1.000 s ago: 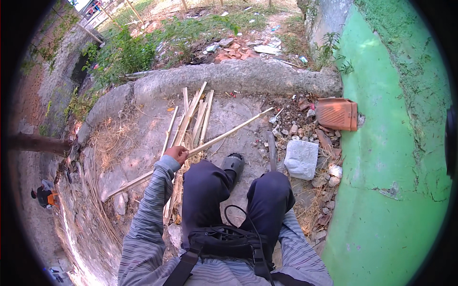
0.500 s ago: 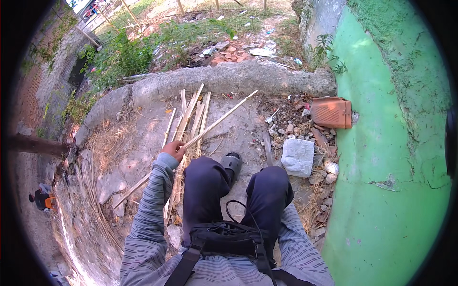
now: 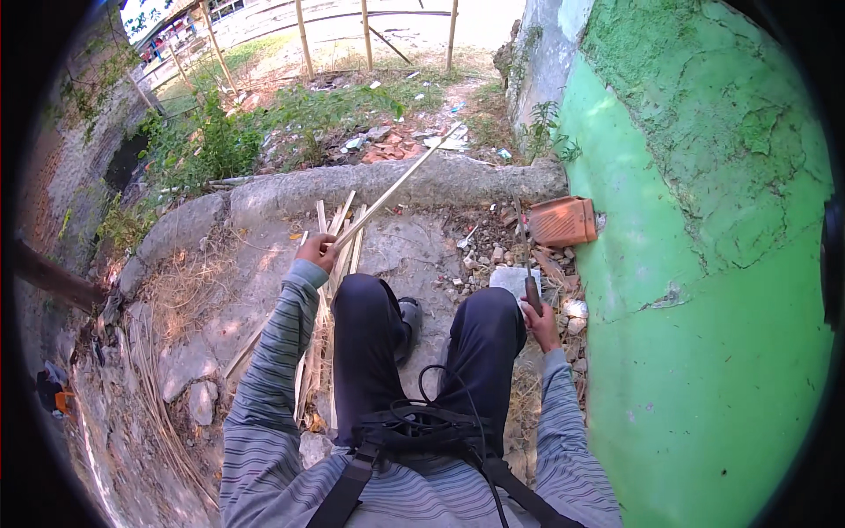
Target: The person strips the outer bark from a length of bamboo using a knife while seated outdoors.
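Pale and thin, a bamboo strip point(image 3: 400, 188) slants up and to the right from my left hand point(image 3: 318, 253), whose fingers are closed round it. Beneath that hand, more split strips point(image 3: 356, 255) lie in a loose pile along the ground, partly hidden by my left forearm and knee. Beyond my right knee, my right hand point(image 3: 543, 326) grips the dark handle of a long knife point(image 3: 532, 290). Its narrow blade points away from me, over the rubble. A white block point(image 3: 506, 279) lies just left of the knife, partly covered by my knee.
A green wall point(image 3: 669, 370) rises close on my right. An orange roof tile point(image 3: 563, 222) leans against it, with stones and rubble beside it. A low concrete ledge point(image 3: 387, 187) crosses ahead, and a dark post point(image 3: 57, 277) juts in at the left.
My right hand has come into view from behind my right leg, holding the knife. My left hand still holds the strip, which now reaches past the ledge in view. The view has tilted up.
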{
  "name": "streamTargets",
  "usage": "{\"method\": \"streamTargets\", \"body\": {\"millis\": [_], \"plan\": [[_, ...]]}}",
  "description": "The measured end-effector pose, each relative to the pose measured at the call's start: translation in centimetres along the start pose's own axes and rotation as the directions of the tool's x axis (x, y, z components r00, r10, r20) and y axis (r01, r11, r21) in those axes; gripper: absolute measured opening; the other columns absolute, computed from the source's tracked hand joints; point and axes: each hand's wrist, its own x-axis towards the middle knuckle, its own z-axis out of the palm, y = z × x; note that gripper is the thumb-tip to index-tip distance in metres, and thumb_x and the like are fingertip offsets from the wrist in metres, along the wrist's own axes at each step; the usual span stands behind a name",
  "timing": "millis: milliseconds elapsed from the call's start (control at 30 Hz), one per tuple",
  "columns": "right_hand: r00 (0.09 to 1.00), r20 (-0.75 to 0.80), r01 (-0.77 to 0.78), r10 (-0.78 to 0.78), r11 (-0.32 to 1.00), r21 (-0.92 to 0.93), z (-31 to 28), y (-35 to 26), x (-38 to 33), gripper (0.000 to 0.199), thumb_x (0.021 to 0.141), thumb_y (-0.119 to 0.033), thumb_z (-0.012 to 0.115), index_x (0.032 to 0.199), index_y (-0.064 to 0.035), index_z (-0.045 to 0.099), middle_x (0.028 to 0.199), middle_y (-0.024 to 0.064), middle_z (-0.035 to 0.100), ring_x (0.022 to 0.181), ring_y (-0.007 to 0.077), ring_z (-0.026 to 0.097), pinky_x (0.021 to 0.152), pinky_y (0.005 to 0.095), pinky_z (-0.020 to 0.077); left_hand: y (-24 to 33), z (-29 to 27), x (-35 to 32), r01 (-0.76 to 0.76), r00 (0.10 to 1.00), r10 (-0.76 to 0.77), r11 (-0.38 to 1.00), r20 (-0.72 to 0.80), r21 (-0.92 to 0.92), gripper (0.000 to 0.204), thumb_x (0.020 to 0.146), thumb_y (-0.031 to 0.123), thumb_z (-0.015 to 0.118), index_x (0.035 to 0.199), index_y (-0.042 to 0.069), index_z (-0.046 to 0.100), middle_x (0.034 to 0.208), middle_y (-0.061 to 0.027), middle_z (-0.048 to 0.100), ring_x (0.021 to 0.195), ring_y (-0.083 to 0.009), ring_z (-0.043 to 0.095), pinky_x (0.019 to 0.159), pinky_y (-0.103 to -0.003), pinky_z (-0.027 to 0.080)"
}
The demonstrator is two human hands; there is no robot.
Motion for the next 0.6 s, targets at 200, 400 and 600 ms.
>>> {"method": "streamTargets", "body": {"millis": [200,400,600], "plan": [[0.999,0.004,0.032,-0.036,0.926,0.375,-3.4,-12.0,-2.6,0.037,0.086,-0.014,0.061,0.118,0.0039,0.057,0.068,0.0007,0.054,0.054,0.0072,0.046,0.051,0.0233,0.0376,3.2,-2.6,0.3,0.173,0.981,-0.094,0.828,0.172,-0.533,0.036,0.089,0.018,0.063,0.120,0.001,0.063,0.083,-0.0032,0.063,0.062,-0.0109,0.057,0.053,-0.028,0.053],[0.998,-0.006,0.061,-0.063,0.932,0.357,-3.3,-18.3,-3.2,0.038,0.081,-0.011,0.054,0.114,0.0061,0.056,0.067,0.0006,0.052,0.051,0.0063,0.041,0.049,0.0231,0.0357,2.7,-1.3,0.4,0.310,0.924,-0.083,0.737,0.374,-0.601,0.041,0.093,0.027,0.067,0.122,0.000,0.060,0.097,-0.0068,0.061,0.084,-0.0173,0.062,0.068,-0.042,0.062],[0.995,-0.030,0.095,-0.091,0.886,0.454,2.9,-22.4,-4.7,0.021,0.088,-0.018,0.069,0.097,-0.0018,0.061,0.063,-0.0019,0.052,0.049,0.0050,0.044,0.046,0.0219,0.0345,2.7,1.3,1.9,0.292,0.909,-0.236,0.949,0.343,-0.121,0.034,0.090,0.026,0.072,0.117,0.006,0.068,0.092,-0.0052,0.070,0.085,-0.0160,0.066,0.072,-0.036,0.060]]}}
